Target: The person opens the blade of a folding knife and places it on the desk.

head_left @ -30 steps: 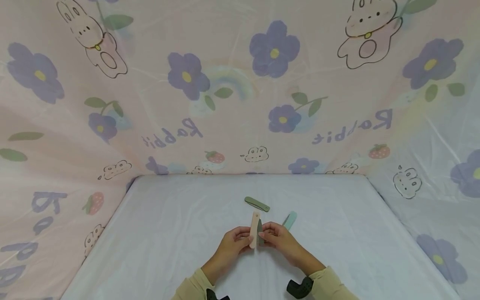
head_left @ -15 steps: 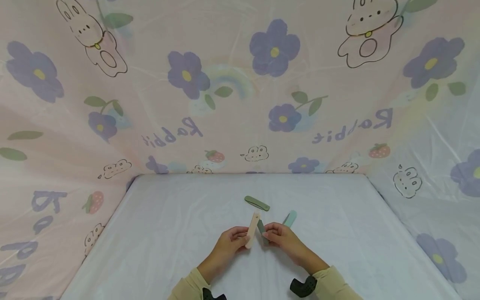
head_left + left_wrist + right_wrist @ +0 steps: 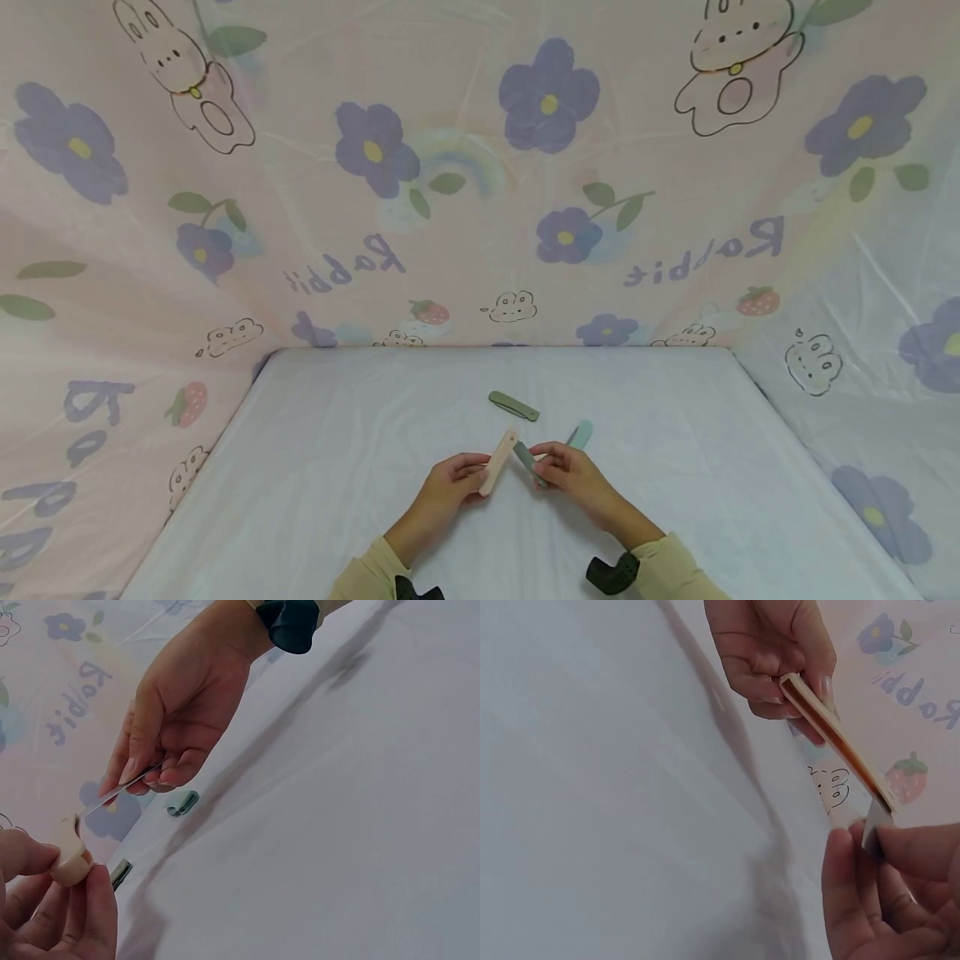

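A folding knife with a beige handle (image 3: 498, 463) is held between both hands. My left hand (image 3: 453, 485) grips the handle, thumb on its near side. The knife's grey-green blade (image 3: 524, 455) stands swung out from the handle's far end, making an inverted V in the head view. My right hand (image 3: 576, 477) pinches this blade between thumb and fingers. Along the handle, the right wrist view shows an open slot (image 3: 836, 742). A green folding knife (image 3: 513, 406) lies folded beyond the hands. A teal folding knife (image 3: 581, 435) lies just behind my right hand, partly hidden by it.
A white cloth (image 3: 360, 417) covers the table. Behind it and at both sides rise fabric walls (image 3: 465, 250) printed with rabbits and flowers. Black wrist devices (image 3: 612, 573) sit at both sleeve cuffs.
The blade has swung further out from the beige handle, opening the angle between them. My left hand has moved left and tilted the handle; my right hand has drawn slightly right with the blade.
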`<state>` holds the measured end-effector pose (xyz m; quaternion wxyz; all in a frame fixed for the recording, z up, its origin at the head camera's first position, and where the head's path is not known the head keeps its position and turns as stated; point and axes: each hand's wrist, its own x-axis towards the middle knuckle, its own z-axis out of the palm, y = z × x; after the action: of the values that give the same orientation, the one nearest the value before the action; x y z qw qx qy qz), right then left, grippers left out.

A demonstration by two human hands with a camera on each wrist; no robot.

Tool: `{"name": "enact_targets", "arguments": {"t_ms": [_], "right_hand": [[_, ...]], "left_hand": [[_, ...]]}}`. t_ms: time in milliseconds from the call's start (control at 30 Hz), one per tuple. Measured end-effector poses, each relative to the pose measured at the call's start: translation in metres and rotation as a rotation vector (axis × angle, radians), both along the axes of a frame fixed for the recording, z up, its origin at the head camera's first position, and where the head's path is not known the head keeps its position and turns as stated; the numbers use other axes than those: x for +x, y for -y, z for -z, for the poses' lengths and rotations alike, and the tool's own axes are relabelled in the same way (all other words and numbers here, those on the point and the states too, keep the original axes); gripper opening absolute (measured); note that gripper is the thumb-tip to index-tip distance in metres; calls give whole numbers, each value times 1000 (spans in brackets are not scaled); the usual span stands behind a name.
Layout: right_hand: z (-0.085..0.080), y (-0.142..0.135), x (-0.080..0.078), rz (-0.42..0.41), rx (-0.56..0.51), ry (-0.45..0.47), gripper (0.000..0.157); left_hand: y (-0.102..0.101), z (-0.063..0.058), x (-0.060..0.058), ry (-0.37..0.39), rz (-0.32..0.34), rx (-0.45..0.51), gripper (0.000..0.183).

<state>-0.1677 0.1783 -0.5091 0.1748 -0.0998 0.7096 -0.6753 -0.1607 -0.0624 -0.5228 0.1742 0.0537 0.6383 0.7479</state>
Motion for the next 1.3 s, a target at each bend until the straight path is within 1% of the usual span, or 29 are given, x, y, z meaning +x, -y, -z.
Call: {"name": "enact_targets", "arguments": {"t_ms": [300, 500, 667, 767, 900, 1000, 1167, 1300], "right_hand": [[-3, -3, 3, 8, 74, -64, 31], [-4, -7, 3, -16, 129, -114, 28], [-5, -11, 3, -66, 176, -154, 26], [-7, -13, 3, -102, 190, -174, 25], [-7, -16, 3, -140, 215, -185, 24], [-7, -18, 3, -168, 228, -175, 23], [-8, -20, 5, -214, 224, -163, 21], [-7, -22, 6, -260, 227, -178, 20]], "left_hand": [[13, 2, -3, -33, 38, -14, 34], [21, -4, -2, -36, 69, -53, 32], [27, -9, -2, -48, 116, -116, 30], [30, -11, -3, -75, 150, -150, 28], [34, -14, -3, -108, 201, -198, 26], [37, -15, -3, -112, 242, -224, 24], [40, -17, -3, -86, 295, -247, 23], [42, -16, -2, -51, 329, -240, 22]]}}
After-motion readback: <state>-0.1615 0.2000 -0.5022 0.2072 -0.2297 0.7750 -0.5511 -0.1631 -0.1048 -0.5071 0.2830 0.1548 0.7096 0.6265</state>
